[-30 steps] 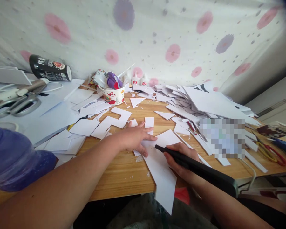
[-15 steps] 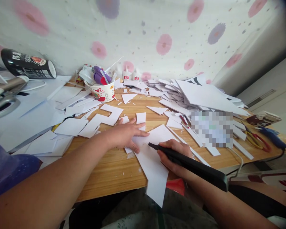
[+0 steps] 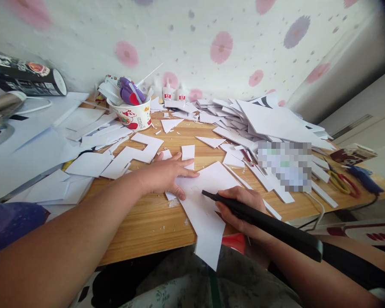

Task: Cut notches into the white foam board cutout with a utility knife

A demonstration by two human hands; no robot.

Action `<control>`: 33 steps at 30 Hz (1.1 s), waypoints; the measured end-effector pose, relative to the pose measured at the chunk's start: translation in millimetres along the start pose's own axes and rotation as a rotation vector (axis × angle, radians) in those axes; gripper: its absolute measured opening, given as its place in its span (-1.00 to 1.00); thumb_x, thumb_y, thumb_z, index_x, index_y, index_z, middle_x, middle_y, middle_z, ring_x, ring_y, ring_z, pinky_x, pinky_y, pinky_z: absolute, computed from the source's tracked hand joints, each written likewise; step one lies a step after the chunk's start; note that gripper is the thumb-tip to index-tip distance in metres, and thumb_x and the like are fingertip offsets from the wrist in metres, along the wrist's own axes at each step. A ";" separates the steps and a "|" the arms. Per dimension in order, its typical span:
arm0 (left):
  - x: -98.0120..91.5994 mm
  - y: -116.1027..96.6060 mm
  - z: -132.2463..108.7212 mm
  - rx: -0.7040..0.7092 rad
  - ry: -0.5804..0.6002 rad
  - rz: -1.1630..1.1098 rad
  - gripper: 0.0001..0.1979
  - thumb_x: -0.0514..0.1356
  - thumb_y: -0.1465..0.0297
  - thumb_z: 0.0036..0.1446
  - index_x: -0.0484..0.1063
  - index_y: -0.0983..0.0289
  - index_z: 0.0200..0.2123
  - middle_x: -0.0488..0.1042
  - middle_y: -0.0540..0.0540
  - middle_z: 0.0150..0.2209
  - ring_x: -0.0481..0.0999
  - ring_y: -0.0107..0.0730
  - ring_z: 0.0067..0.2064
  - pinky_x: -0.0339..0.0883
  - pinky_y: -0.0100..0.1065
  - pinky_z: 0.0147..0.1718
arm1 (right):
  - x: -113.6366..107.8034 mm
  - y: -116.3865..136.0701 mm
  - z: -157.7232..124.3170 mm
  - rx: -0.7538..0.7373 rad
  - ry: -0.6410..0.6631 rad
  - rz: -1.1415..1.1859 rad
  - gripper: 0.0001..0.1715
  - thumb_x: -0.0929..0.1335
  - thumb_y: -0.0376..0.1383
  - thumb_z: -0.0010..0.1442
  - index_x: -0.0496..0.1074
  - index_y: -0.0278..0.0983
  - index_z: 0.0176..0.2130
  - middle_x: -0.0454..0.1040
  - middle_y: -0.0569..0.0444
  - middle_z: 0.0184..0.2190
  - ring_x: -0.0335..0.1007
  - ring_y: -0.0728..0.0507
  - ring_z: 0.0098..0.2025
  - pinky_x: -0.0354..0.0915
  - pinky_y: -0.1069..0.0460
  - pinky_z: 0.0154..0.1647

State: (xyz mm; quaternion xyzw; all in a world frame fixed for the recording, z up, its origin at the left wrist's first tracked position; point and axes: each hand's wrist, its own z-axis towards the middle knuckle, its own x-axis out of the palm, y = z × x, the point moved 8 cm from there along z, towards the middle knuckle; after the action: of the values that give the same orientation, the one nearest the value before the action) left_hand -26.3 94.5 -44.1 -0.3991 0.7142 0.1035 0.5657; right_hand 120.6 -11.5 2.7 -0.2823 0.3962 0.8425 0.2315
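My left hand (image 3: 165,175) lies flat with fingers spread, pressing down the upper edge of a white angular sheet (image 3: 208,214) on the wooden table (image 3: 147,226). The sheet's lower corner hangs over the table's front edge. My right hand (image 3: 242,209) is closed round a long black tool (image 3: 266,224) whose tip rests on the sheet just right of my left fingertips. A cord leads away from the tool's rear end.
A heap of white cut pieces (image 3: 263,124) fills the back right. A paper cup (image 3: 133,115) with odds and ends stands at the back. White offcuts (image 3: 93,164) lie left. Red-handled scissors (image 3: 343,184) rest far right; a black can (image 3: 25,77) lies far left.
The view has shifted slightly down and left. Both hands stay on the white sheet in nearly the same pose, the tool's tip still on the sheet.
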 end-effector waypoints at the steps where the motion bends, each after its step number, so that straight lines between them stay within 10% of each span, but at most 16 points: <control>1: -0.3 -0.6 -0.1 -0.002 0.000 0.002 -0.25 0.34 0.03 -0.06 0.18 -0.23 0.22 -0.16 -0.06 0.41 -0.36 0.14 0.41 -0.46 0.47 0.13 | -0.4 -0.6 -1.6 -0.002 0.007 -0.001 -0.87 0.38 -0.40 0.12 0.39 -0.22 -0.27 0.48 0.18 -0.56 0.37 0.02 -0.59 0.26 0.13 -0.56; 33: -0.2 2.4 2.0 0.000 0.013 0.004 -0.26 0.32 -0.02 -0.04 0.17 -0.24 0.22 -0.16 -0.02 0.41 -0.36 0.19 0.40 -0.49 0.44 0.14 | -23.7 -11.9 -29.1 0.144 0.094 -0.027 -0.93 0.38 -0.29 0.16 0.44 -0.12 -0.27 0.49 0.14 -0.58 0.41 -0.09 -0.60 0.25 0.02 -0.64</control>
State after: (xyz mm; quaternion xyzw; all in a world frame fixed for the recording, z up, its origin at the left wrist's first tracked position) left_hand -26.5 97.4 -45.3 -0.3982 0.7187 0.1019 0.5608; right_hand 153.8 -31.8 -3.4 -0.3096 0.4622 0.7945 0.2434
